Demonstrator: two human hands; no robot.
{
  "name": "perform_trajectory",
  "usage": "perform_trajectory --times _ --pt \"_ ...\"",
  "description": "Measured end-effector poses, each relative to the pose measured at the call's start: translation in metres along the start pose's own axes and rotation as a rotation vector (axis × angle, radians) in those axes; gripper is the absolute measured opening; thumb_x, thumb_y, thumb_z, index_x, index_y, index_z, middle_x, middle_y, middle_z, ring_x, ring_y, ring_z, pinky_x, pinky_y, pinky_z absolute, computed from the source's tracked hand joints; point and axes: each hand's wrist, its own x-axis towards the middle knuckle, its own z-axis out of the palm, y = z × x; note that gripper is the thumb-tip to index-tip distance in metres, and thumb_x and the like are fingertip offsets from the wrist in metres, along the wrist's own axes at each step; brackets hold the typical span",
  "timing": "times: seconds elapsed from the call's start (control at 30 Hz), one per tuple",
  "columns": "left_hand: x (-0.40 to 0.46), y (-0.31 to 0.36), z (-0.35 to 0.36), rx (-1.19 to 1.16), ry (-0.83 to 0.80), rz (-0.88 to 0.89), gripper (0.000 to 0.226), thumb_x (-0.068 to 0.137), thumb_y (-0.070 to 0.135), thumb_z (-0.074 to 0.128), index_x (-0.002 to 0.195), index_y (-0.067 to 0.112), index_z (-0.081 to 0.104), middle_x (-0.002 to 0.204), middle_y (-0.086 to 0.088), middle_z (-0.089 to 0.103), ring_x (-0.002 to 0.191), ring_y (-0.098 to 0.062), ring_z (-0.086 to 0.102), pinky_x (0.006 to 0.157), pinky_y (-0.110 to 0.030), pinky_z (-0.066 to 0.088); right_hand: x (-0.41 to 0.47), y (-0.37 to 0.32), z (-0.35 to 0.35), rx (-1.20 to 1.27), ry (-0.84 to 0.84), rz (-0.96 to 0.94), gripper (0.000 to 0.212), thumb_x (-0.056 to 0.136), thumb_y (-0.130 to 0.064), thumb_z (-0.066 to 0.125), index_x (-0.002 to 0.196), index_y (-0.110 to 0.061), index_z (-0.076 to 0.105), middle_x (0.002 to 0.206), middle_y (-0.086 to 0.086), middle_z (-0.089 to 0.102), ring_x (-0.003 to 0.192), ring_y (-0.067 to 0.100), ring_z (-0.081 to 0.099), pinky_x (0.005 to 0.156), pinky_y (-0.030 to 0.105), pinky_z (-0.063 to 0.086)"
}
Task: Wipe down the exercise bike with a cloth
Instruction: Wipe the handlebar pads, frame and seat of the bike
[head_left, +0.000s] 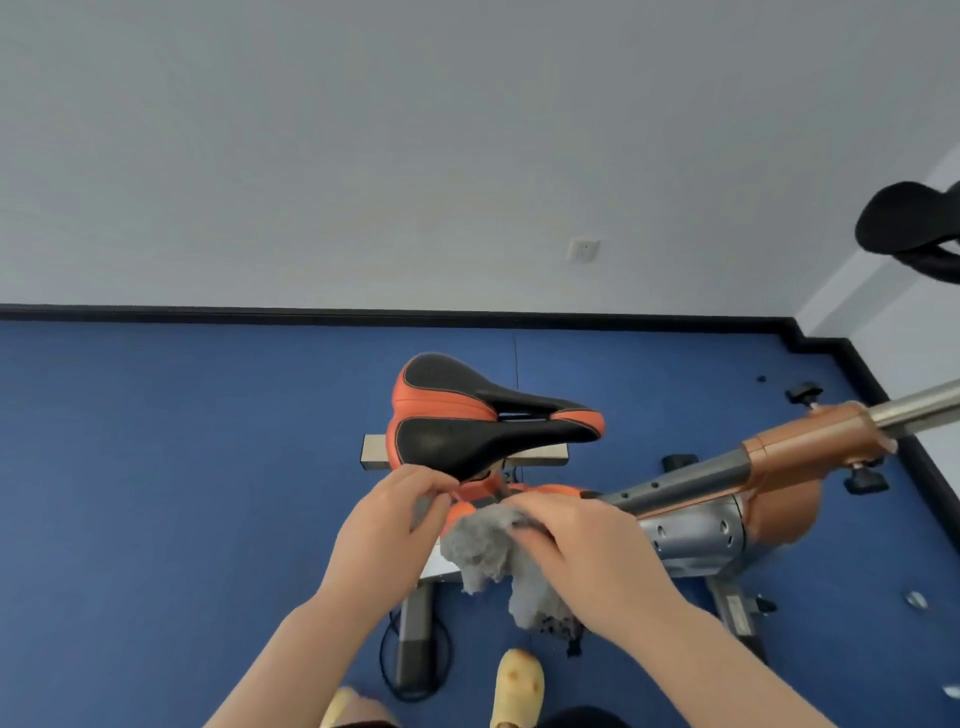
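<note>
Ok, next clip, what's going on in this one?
A person is cleaning an orange and black exercise bike, seen from a head camera looking down. The right hand presses a grey cloth against the frame just below the saddle, with part of the cloth hanging loose. The left hand has its fingers curled at the orange part under the saddle's near edge, pinching a bit of the cloth. The bike stands on a blue floor near a grey wall.

hands gripping cloth, bike saddle
</note>
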Motion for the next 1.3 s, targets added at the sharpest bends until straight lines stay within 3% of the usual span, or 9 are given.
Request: perform_trajectory --times 0.13,0.3,0.4,0.5,0.7,0.93,1.0,1.17,1.3 --pt "0.032 -0.017 -0.014 -0.052 0.085 -0.035 0.026 0.096 0.018 0.055 0.094 0.043 0.062 0.099 0.024 0.061 0.093 0.000 0.057 0.078 -0.025 0.048 0.029 0.008 -0.022 -0.035 0.152 0.096 0.009 0.094 -0.040 0.055 0.094 -0.033 0.061 0.070 -0.018 0.054 0.077 0.013 0.058 0.064 0.027 0.038" --pt "0.064 -0.032 -0.043 -0.057 0.065 0.049 0.029 0.095 0.019 0.055 0.088 0.047 0.060 0.095 0.027 0.060 0.090 0.004 0.054 0.069 -0.022 0.044 0.056 -0.029 -0.003 0.050 0.631 0.169 0.017 0.089 -0.030 0.067 0.102 -0.019 0.071 0.083 -0.013 0.068 0.075 0.001 0.058 0.066 0.010 0.040" --pt "0.075 -0.043 -0.058 -0.053 0.008 0.087 0.027 0.095 0.025 0.055 0.086 0.050 0.058 0.101 0.034 0.055 0.095 0.009 0.052 0.069 -0.018 0.041 0.073 -0.057 0.041 0.090 0.526 0.207 0.022 0.086 -0.030 0.071 0.106 -0.020 0.069 0.094 -0.015 0.064 0.086 0.000 0.056 0.074 0.014 0.045" --pt "0.082 -0.057 -0.065 -0.010 -0.081 0.131 0.029 0.095 0.024 0.054 0.085 0.051 0.057 0.096 0.034 0.057 0.095 0.011 0.052 0.067 -0.009 0.039 0.085 -0.076 0.082 0.102 0.347 0.283 0.047 0.087 -0.057 0.054 0.119 -0.024 0.066 0.117 -0.013 0.055 0.109 0.007 0.048 0.083 0.021 0.044" --pt "0.097 -0.075 -0.075 -0.067 -0.212 0.237 0.038 0.095 0.018 0.055 0.086 0.055 0.057 0.100 0.034 0.058 0.095 0.004 0.056 0.073 -0.014 0.044 0.111 -0.077 0.108 0.019 0.630 0.351 0.025 0.091 -0.047 0.050 0.095 -0.029 0.067 0.122 -0.012 0.056 0.119 0.013 0.046 0.098 0.030 0.037" --pt "0.119 -0.088 -0.076 -0.101 -0.303 0.359 0.025 0.095 0.019 0.055 0.102 0.038 0.069 0.099 0.027 0.062 0.097 0.002 0.058 0.077 -0.019 0.047 0.117 -0.076 0.141 0.051 0.765 0.481 0.032 0.095 -0.041 0.045 0.119 -0.025 0.060 0.145 -0.014 0.046 0.144 0.007 0.025 0.117 0.056 0.017" --pt "0.121 -0.088 -0.071 -0.131 -0.301 0.406 0.024 0.094 0.015 0.059 0.103 0.034 0.071 0.097 0.023 0.063 0.095 -0.002 0.060 0.078 -0.021 0.050 0.120 -0.094 0.154 0.204 0.850 0.585 0.035 0.097 -0.040 0.043 0.127 -0.028 0.055 0.151 -0.013 0.039 0.147 0.010 0.017 0.116 0.055 0.022" --pt "0.128 -0.090 -0.065 -0.185 -0.304 0.471 0.030 0.093 0.012 0.061 0.103 0.040 0.070 0.101 0.023 0.060 0.092 -0.008 0.061 0.079 -0.020 0.051 0.118 -0.097 0.162 0.016 0.686 0.548 0.053 0.099 -0.042 0.032 0.151 -0.033 0.023 0.160 -0.014 0.015 0.149 0.009 0.002 0.121 0.043 0.002" --pt "0.129 -0.093 -0.064 -0.190 -0.289 0.480 0.030 0.092 0.011 0.062 0.101 0.039 0.070 0.104 0.025 0.059 0.092 -0.006 0.061 0.077 -0.013 0.047 0.124 -0.099 0.158 0.354 0.910 0.733 0.055 0.099 -0.043 0.030 0.149 -0.042 0.010 0.158 -0.027 0.005 0.147 -0.001 -0.001 0.120 0.043 0.020"
